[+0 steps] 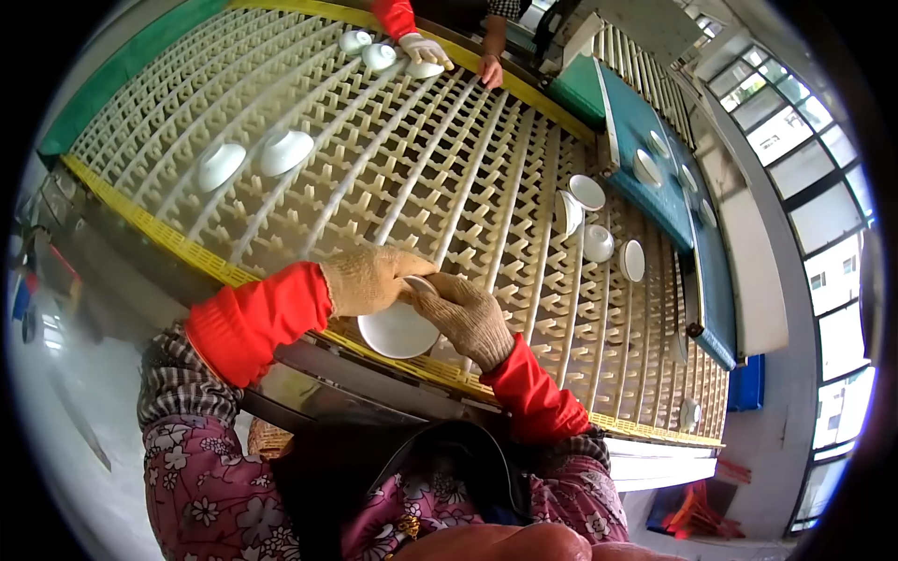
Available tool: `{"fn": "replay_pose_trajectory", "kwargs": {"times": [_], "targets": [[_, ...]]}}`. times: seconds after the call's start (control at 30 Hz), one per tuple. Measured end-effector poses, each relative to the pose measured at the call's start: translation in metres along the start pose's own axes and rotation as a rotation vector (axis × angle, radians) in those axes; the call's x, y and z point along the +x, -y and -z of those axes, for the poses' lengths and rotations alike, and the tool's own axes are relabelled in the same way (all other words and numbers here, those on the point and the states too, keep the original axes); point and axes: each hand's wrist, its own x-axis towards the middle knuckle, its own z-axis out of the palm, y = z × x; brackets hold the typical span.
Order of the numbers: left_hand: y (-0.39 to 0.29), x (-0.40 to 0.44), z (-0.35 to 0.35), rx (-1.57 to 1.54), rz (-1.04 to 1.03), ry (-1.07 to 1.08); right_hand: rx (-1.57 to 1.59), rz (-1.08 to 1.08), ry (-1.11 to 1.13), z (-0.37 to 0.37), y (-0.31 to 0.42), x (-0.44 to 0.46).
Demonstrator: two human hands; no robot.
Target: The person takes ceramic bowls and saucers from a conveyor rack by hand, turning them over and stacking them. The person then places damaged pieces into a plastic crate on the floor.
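Both my hands wear tan knitted gloves and meet at the near edge of the slatted conveyor (440, 178). Between them is a white bowl (399, 335) with a thin dark rim, its inside facing up toward me. My left hand (369, 279) closes over its upper left side. From the right, my right hand (468, 316) grips the same bowl, fingers bent toward the left hand. A second pale curved edge (421, 284) shows between the fingers; whether it belongs to another bowl I cannot tell. The glove fingers partly hide the bowl's upper rim.
Two upturned white bowls (286, 152) rest on the left slats, and several bowls (599, 243) are grouped at right. A blue belt (645, 168) carries more. Across the conveyor, a person's gloved hand (426, 50) touches a bowl; a bare hand (489, 71) is beside it.
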Motion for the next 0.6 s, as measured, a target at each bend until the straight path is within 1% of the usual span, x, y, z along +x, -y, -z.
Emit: {"fn": "replay_pose_trajectory", "kwargs": {"times": [0.03,0.07,0.1,0.13,0.2,0.27,0.3,0.33,0.37,0.4,0.47,0.5,0.53,0.6], "targets": [[-0.003,0.000,0.014,0.033,-0.021,-0.110,0.031,0.031,-0.008,0.002,-0.004,-0.002],[-0.005,0.003,0.028,0.106,0.017,-0.202,0.080,0.164,0.022,0.014,-0.019,0.003],[-0.010,0.007,0.045,0.175,0.061,-0.291,0.384,0.221,-0.031,0.014,-0.054,0.010],[-0.014,0.011,0.061,0.280,0.169,-0.368,0.457,0.262,-0.077,0.020,-0.071,0.011],[0.003,0.012,0.077,0.717,0.063,-0.747,0.360,0.209,-0.233,0.039,-0.088,0.008],[0.005,0.010,0.098,0.923,-0.053,-0.659,0.400,0.180,-0.355,0.053,-0.110,0.013],[0.017,0.008,0.093,0.760,0.029,-0.564,0.405,0.132,-0.389,0.061,-0.127,0.019],[0.032,0.004,0.081,0.601,0.114,-0.459,0.079,0.369,-0.427,0.073,-0.142,0.020],[0.058,-0.002,0.065,0.411,0.071,-0.398,0.225,0.210,-0.467,0.073,-0.145,0.024],[0.049,-0.002,0.065,0.399,0.133,-0.222,0.382,0.060,-0.493,0.075,-0.147,0.026],[0.014,0.007,0.065,0.425,0.172,-0.154,0.328,-0.023,-0.531,0.090,-0.134,0.016],[0.012,0.009,0.062,0.377,0.138,-0.178,0.080,0.171,-0.707,0.095,-0.151,0.022],[0.014,0.008,0.061,0.330,0.108,-0.204,-0.182,0.291,-0.819,0.108,-0.155,0.019],[0.020,0.007,0.061,0.274,0.063,-0.228,-0.311,0.133,-0.944,0.135,-0.158,0.021]]}}
